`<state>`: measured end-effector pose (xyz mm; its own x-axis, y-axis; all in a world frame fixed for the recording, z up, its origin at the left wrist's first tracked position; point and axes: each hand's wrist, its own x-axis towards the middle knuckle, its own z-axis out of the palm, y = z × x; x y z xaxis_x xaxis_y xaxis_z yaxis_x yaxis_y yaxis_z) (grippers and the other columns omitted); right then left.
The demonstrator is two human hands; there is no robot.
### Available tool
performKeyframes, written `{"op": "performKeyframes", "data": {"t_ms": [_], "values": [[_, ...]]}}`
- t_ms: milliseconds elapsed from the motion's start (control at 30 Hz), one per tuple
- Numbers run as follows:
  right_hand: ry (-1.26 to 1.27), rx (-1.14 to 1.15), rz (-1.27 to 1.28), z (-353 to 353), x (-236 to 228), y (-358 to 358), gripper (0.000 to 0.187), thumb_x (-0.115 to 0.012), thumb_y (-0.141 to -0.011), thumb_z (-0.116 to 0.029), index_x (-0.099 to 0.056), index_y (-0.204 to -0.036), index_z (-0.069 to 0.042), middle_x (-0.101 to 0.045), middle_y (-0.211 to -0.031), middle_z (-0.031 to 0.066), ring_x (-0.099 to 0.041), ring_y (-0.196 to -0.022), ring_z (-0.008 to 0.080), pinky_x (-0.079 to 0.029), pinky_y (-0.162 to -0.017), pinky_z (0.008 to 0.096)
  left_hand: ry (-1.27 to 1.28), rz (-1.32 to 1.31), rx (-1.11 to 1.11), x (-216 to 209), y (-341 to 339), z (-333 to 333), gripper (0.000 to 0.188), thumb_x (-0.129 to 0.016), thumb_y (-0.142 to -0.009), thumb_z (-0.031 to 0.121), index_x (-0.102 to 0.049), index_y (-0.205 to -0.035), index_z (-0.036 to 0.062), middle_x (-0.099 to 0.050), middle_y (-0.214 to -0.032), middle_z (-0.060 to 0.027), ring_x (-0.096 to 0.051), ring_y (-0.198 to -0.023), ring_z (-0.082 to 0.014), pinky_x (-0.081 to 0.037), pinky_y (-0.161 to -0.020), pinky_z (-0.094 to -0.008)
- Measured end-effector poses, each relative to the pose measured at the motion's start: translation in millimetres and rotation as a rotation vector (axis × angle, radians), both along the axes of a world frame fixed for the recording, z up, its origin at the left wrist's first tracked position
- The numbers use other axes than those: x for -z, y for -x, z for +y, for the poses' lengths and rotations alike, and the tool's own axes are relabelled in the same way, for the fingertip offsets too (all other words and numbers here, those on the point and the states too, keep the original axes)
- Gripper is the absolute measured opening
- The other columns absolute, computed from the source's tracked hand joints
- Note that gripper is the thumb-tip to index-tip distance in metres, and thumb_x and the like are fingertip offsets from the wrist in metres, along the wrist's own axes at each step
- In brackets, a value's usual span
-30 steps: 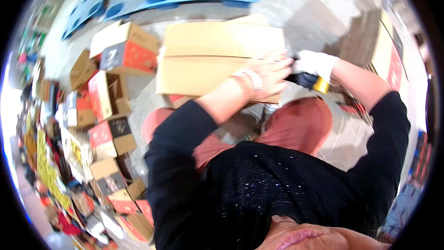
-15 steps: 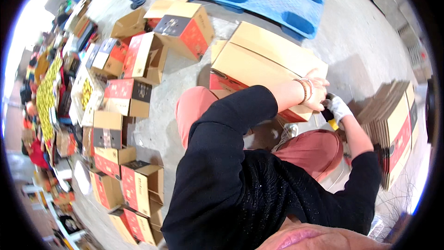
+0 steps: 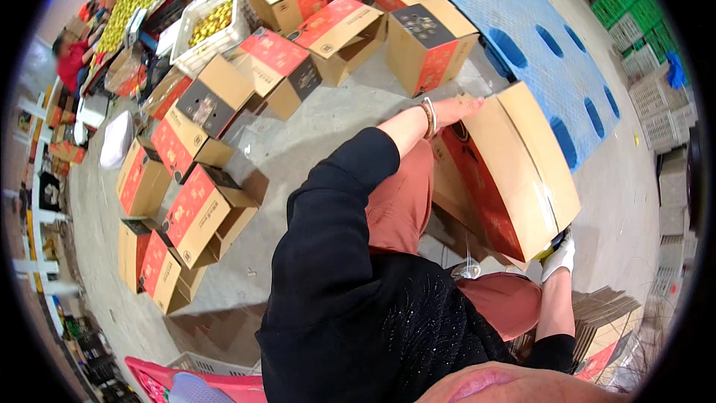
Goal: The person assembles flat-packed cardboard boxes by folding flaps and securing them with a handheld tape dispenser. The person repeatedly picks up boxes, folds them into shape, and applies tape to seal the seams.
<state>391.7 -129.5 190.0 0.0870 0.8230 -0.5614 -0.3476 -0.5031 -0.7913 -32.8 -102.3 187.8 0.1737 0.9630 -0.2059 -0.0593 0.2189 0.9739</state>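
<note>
Before me stands a long cardboard box (image 3: 514, 157), tan on top with a red side, its closed top seam facing up. My left hand (image 3: 456, 110), with bracelets at the wrist, lies with outstretched fingers against the box's far left edge. At the near right end, my right hand (image 3: 559, 260) in a white glove is closed round a black-and-yellow tape dispenser (image 3: 550, 245), mostly hidden by the box and the glove. A shiny strip of clear tape (image 3: 550, 209) shows on the top near that end.
Several opened red-and-tan boxes (image 3: 198, 213) stand on the floor at left. A blue plastic pallet (image 3: 541, 52) lies beyond the box. Flattened cardboard (image 3: 604, 313) is stacked at my right. A white crate (image 3: 212, 26) holds yellow-green fruit; more crates (image 3: 656, 108) stand far right.
My left hand has moved from the box's right end, beside my right hand, to its far left end. My right hand stays at the near right end. The view has swung round.
</note>
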Motion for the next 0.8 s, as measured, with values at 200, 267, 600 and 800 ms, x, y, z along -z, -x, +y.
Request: {"op": "performKeyframes", "data": {"t_ms": [200, 267, 600, 800], "values": [[-0.386, -0.256, 0.053, 13.8, -127.0, 231.4, 0.046, -0.044, -0.093, -0.033, -0.041, -0.129, -0.004, -0.050, -0.126, 0.0082, -0.051, -0.110, 0.0181, -0.042, -0.092, 0.0310, -0.164, -0.209, -0.621, -46.7, 168.4, -99.6, 0.041, -0.052, -0.086, 0.041, -0.053, -0.114, 0.0114, -0.059, -0.108, -0.0016, -0.057, -0.099, -0.0167, -0.047, -0.082, -0.0366], [-0.556, -0.479, -0.019, 14.1, -158.9, 293.7, 0.041, -0.045, -0.091, -0.026, -0.045, -0.126, -0.005, -0.053, -0.120, 0.0104, -0.053, -0.107, 0.0187, -0.044, -0.089, 0.0305, -0.381, -0.390, -0.814, -49.7, 252.7, -159.5, 0.033, -0.049, -0.088, 0.034, -0.056, -0.108, 0.0089, -0.061, -0.103, -0.0055, -0.059, -0.093, -0.0200, -0.047, -0.082, -0.0371], [-0.678, -0.466, 0.433, 26.1, -183.6, 274.8, 0.031, -0.057, -0.086, -0.028, -0.057, -0.111, -0.008, -0.062, -0.098, 0.0071, -0.060, -0.082, 0.0166, -0.049, -0.070, 0.0268, -0.050, -0.572, -0.935, 69.1, 228.3, -102.8, 0.043, -0.047, -0.090, 0.032, -0.048, -0.118, -0.0001, -0.046, -0.124, -0.0217, -0.046, -0.114, -0.0316, -0.040, -0.094, -0.0409], [-0.481, 0.049, -0.364, 57.1, -78.7, 81.1, 0.054, -0.063, -0.082, -0.030, -0.045, -0.124, -0.001, -0.056, -0.107, 0.0132, -0.058, -0.093, 0.0191, -0.047, -0.085, 0.0309, 0.306, 0.173, 0.091, 96.0, 93.4, 50.9, 0.060, -0.055, -0.085, 0.033, -0.035, -0.129, -0.0036, -0.042, -0.130, -0.0198, -0.043, -0.120, -0.0249, -0.037, -0.096, -0.0363]]}}
